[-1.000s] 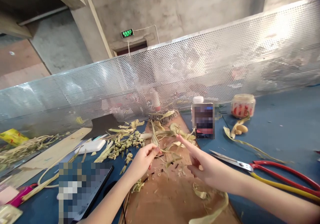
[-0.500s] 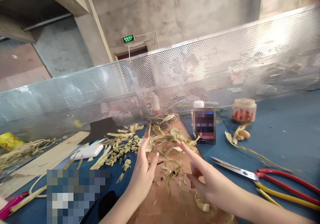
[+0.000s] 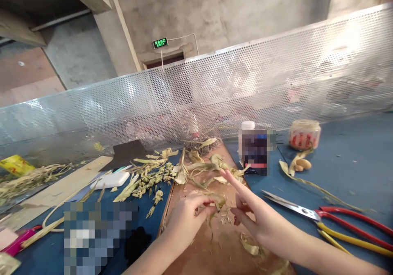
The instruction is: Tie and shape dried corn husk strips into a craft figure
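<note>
My left hand (image 3: pixel 192 211) is over the brown wooden board (image 3: pixel 211 242), its thumb and fingers pinched together at a curled dried leaf strip (image 3: pixel 219 203). Close by on the right, my right hand (image 3: pixel 253 211) has its index finger stretched out to the pile of dried leaf strips (image 3: pixel 217 162) at the board's far end. Its other fingers are bent, the thumb stands apart, and nothing shows in its grip. Small leaf scraps lie between the hands, and a curled strip (image 3: pixel 249 244) rests under my right wrist.
Right of the board lie scissors (image 3: pixel 302 211) with red and yellow handles, a white-capped bottle (image 3: pixel 248 126) and a glass jar (image 3: pixel 304 135). On the left are a bunch of knotted leaf pieces (image 3: pixel 153 176) and a white flat object (image 3: pixel 112 180). A perforated metal screen (image 3: pixel 208 86) stands behind.
My left hand has come down and nearer from the leaf pile, and its fingers have closed on a smaller strip. My right hand has stayed almost in place.
</note>
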A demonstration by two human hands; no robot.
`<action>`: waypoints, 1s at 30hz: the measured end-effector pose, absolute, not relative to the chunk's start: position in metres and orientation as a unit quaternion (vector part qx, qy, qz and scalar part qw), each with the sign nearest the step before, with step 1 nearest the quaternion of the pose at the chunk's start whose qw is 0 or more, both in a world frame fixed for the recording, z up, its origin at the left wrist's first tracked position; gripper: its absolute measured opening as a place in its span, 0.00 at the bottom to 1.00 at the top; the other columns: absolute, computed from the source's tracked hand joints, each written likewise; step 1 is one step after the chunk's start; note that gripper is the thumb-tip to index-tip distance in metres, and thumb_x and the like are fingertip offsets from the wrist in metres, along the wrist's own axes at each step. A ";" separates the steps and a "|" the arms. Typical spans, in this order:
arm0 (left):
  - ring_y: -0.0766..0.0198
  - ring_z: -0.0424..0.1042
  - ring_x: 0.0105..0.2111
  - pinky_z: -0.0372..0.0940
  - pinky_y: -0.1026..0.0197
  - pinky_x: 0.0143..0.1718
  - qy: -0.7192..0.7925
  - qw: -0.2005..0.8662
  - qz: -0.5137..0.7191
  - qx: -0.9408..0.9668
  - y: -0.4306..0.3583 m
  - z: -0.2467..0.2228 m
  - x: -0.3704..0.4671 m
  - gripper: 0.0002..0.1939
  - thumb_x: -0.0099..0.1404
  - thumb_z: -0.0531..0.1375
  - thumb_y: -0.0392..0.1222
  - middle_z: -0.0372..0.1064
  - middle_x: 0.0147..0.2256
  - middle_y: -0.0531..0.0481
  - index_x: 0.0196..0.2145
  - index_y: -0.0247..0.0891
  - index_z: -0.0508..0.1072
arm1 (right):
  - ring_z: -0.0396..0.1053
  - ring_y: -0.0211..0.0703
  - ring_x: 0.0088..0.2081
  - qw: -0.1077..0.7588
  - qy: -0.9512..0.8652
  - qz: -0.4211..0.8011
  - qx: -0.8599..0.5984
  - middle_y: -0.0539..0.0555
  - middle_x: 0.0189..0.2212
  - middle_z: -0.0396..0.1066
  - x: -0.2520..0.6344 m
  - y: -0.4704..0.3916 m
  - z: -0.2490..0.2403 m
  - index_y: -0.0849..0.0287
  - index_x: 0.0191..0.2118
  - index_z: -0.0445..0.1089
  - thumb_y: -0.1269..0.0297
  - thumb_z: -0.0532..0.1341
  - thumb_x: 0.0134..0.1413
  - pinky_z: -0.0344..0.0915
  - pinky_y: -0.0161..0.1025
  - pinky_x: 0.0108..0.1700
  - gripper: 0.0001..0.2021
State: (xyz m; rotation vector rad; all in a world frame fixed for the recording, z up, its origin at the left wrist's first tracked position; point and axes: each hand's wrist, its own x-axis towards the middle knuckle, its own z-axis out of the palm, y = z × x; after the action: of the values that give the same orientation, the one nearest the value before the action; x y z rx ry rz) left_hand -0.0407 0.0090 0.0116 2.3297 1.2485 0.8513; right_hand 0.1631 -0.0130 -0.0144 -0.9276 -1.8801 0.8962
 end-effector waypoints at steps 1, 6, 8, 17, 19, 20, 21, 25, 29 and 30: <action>0.60 0.72 0.32 0.65 0.61 0.37 0.447 0.192 0.299 0.821 0.009 0.011 -0.040 0.06 0.60 0.60 0.39 0.76 0.33 0.52 0.34 0.43 0.77 | 0.58 0.38 0.29 0.417 -0.751 0.354 -0.369 0.46 0.27 0.54 0.163 -0.013 -0.015 0.48 0.66 0.32 0.72 0.49 0.58 0.65 0.41 0.39 0.35; 0.60 0.72 0.29 0.64 0.62 0.35 0.469 0.204 0.316 0.799 0.009 0.011 -0.039 0.05 0.58 0.61 0.38 0.76 0.28 0.52 0.32 0.42 0.78 | 0.58 0.38 0.28 0.417 -0.761 0.329 -0.373 0.46 0.26 0.56 0.163 -0.014 -0.016 0.49 0.66 0.32 0.75 0.50 0.56 0.65 0.39 0.37 0.36; 0.60 0.72 0.30 0.64 0.62 0.35 0.468 0.186 0.319 0.802 0.008 0.011 -0.038 0.05 0.58 0.61 0.37 0.76 0.30 0.52 0.32 0.41 0.77 | 0.58 0.37 0.28 0.411 -0.768 0.322 -0.371 0.47 0.27 0.58 0.163 -0.014 -0.015 0.50 0.66 0.35 0.77 0.50 0.54 0.65 0.36 0.35 0.36; 0.60 0.71 0.35 0.63 0.63 0.37 0.417 0.116 0.320 0.843 0.003 0.010 -0.033 0.06 0.60 0.57 0.32 0.72 0.31 0.50 0.31 0.39 0.73 | 0.61 0.35 0.27 0.410 -0.780 0.283 -0.379 0.53 0.36 0.66 0.156 -0.014 -0.011 0.55 0.62 0.52 0.74 0.55 0.52 0.66 0.35 0.33 0.31; 0.60 0.71 0.35 0.63 0.63 0.37 0.411 0.112 0.320 0.846 0.002 0.009 -0.033 0.06 0.60 0.56 0.31 0.73 0.31 0.50 0.31 0.39 0.73 | 0.62 0.36 0.26 0.426 -0.771 0.278 -0.382 0.53 0.34 0.66 0.155 -0.012 -0.014 0.56 0.61 0.55 0.71 0.56 0.53 0.66 0.36 0.32 0.28; 0.60 0.71 0.34 0.63 0.62 0.37 0.410 0.113 0.318 0.847 0.002 0.009 -0.032 0.06 0.60 0.56 0.31 0.73 0.31 0.50 0.31 0.39 0.73 | 0.62 0.36 0.27 0.433 -0.770 0.274 -0.380 0.53 0.34 0.66 0.154 -0.011 -0.016 0.56 0.60 0.56 0.70 0.56 0.54 0.66 0.36 0.32 0.27; 0.61 0.71 0.34 0.63 0.62 0.37 0.410 0.116 0.316 0.848 0.002 0.009 -0.032 0.06 0.60 0.56 0.32 0.73 0.31 0.50 0.31 0.39 0.72 | 0.62 0.36 0.27 0.438 -0.770 0.270 -0.377 0.53 0.34 0.66 0.153 -0.010 -0.017 0.56 0.60 0.57 0.70 0.55 0.54 0.66 0.36 0.32 0.26; 0.61 0.72 0.33 0.65 0.62 0.36 0.418 0.126 0.308 0.845 0.002 0.008 -0.032 0.06 0.62 0.55 0.34 0.73 0.32 0.50 0.34 0.40 0.72 | 0.63 0.35 0.26 0.455 -0.760 0.269 -0.379 0.54 0.36 0.67 0.152 -0.009 -0.017 0.56 0.59 0.59 0.70 0.54 0.56 0.67 0.35 0.31 0.23; 0.59 0.73 0.36 0.66 0.59 0.39 0.440 0.143 0.312 0.830 0.002 0.007 -0.033 0.06 0.62 0.54 0.36 0.74 0.36 0.49 0.37 0.41 0.70 | 0.65 0.34 0.25 0.458 -0.747 0.321 -0.360 0.55 0.40 0.66 0.152 -0.010 -0.017 0.53 0.60 0.57 0.72 0.51 0.57 0.69 0.35 0.30 0.24; 0.58 0.73 0.36 0.66 0.58 0.39 0.447 0.156 0.315 0.823 0.002 0.006 -0.034 0.07 0.63 0.54 0.36 0.74 0.36 0.48 0.39 0.41 0.68 | 0.66 0.33 0.25 0.457 -0.743 0.333 -0.357 0.55 0.41 0.66 0.152 -0.010 -0.017 0.52 0.60 0.57 0.72 0.51 0.58 0.69 0.36 0.31 0.24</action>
State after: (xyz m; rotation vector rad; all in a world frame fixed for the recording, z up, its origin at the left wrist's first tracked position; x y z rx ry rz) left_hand -0.0335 0.0017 0.0059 2.3561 1.2802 0.9008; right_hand 0.1524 -0.0097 -0.0175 -0.8812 -1.8323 0.8213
